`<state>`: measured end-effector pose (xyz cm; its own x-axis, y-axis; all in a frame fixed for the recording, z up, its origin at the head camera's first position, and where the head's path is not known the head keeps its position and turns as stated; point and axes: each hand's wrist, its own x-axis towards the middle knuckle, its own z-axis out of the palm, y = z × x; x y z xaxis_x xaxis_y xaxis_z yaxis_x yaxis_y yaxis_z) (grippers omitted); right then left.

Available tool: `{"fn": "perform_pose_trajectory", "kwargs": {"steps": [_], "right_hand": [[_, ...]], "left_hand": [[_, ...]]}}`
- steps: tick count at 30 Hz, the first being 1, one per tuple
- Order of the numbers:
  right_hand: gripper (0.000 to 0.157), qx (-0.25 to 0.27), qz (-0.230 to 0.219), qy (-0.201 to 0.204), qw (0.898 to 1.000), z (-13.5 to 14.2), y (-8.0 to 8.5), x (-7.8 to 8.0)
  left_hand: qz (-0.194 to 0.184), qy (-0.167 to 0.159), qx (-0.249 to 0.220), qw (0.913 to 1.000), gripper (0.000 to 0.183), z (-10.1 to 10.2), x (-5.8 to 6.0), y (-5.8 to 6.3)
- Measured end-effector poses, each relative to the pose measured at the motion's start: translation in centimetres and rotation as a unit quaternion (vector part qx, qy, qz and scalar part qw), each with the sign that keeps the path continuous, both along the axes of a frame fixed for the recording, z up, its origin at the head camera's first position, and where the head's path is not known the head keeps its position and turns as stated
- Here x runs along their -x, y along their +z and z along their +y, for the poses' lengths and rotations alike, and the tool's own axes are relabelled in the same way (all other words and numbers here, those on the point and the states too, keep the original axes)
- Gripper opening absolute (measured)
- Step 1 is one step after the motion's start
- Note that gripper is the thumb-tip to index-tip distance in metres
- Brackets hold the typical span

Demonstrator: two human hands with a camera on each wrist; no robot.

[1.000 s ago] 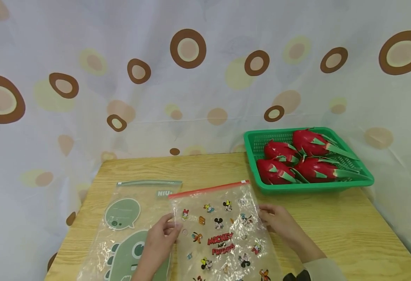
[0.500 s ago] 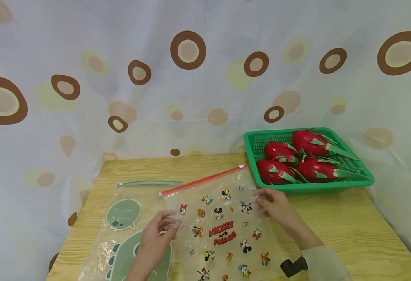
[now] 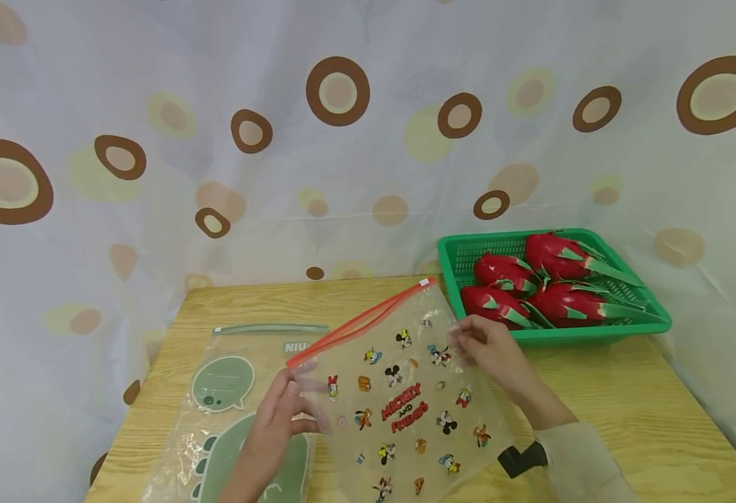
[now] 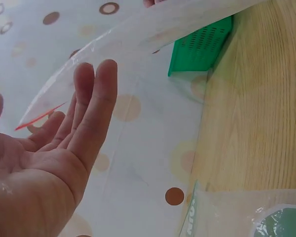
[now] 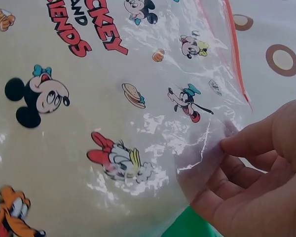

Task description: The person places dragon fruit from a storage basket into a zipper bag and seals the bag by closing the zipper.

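A clear slider zip bag with a red zip strip and cartoon prints is held up, tilted, over the table. My right hand pinches its right edge between thumb and fingers, below the zip; the right wrist view shows the thumb on the film. At the bag's upper left edge, my left hand has its fingers mostly straight against the film. Those fingers look extended and loose in the left wrist view. The red strip gapes slightly along its middle. A second zip bag, with green prints, lies flat under the left hand.
A green plastic basket at the back right holds several red dragon fruits with green leaf tips. The wooden table ends at a dotted curtain behind. A black strap piece sits at the right sleeve.
The red-zip bag has been raised and tilted, its right top corner going up and left. The right hand rose with it. The left hand has turned, and the zip strip has parted slightly.
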<state>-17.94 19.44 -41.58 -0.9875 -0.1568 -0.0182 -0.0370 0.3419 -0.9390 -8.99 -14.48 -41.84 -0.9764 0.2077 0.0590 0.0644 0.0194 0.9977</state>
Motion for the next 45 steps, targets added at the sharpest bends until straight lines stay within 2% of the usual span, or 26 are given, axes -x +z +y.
{"fn": "perform_pose_trajectory", "kwargs": {"steps": [3, 6, 9, 13, 16, 19, 24, 28, 31, 36, 41, 45], "right_hand": [[0.018, 0.001, 0.011, -0.001, 1.0, -0.2, 0.4, 0.3], [0.017, 0.004, 0.02, 0.001, 1.0, -0.4, 0.6, 0.6], [0.016, 0.01, 0.027, 0.006, 1.0, -0.6, 0.7, 0.9], [0.017, 0.019, 0.034, 0.019, 0.999, -0.9, 0.9, 1.1], [0.017, 0.029, 0.03, 0.028, 0.999, -1.2, 1.1, 1.2], [0.018, 0.037, 0.032, 0.037, 0.998, -1.5, 1.4, 1.3], [0.017, 0.04, 0.043, 0.049, 0.997, -2.0, 2.1, 1.4], [0.017, 0.038, 0.046, 0.057, 0.997, -2.3, 2.6, 1.5], [0.016, 0.036, 0.048, 0.064, 0.996, -2.4, 2.7, 1.5], [0.016, 0.042, 0.051, 0.075, 0.995, -2.5, 2.7, 1.6], [0.016, 0.044, 0.068, 0.102, 0.991, -2.6, 2.7, 1.7], [0.017, 0.037, 0.081, 0.123, 0.988, -2.7, 2.8, 1.6]], "left_hand": [[0.024, -0.05, -0.034, 0.9979, 0.043, -0.5, 0.1, 0.4], [0.05, -0.099, -0.065, 0.9916, 0.052, -0.9, 0.3, 0.8], [0.069, -0.145, -0.108, 0.981, 0.061, -1.2, 0.6, 1.1], [0.066, -0.2, -0.178, 0.9612, 0.07, -1.4, 1.2, 1.8], [0.063, -0.227, -0.198, 0.9516, 0.069, -1.4, 1.7, 2.6], [0.031, -0.221, -0.173, 0.9593, 0.059, -1.0, 2.1, 3.6], [-0.029, -0.182, -0.054, 0.9814, 0.045, -0.2, 3.1, 5.2], [-0.055, -0.144, 0.026, 0.9878, 0.046, 0.3, 4.1, 5.9], [-0.056, -0.13, 0.049, 0.9887, 0.046, 0.5, 4.7, 6.4], [-0.066, -0.131, 0.075, 0.9864, 0.043, 0.8, 5.3, 7.2], [-0.061, -0.147, 0.13, 0.9788, 0.039, 1.1, 6.0, 7.9], [-0.06, -0.161, 0.152, 0.9734, 0.031, 1.2, 6.3, 8.3]]}}
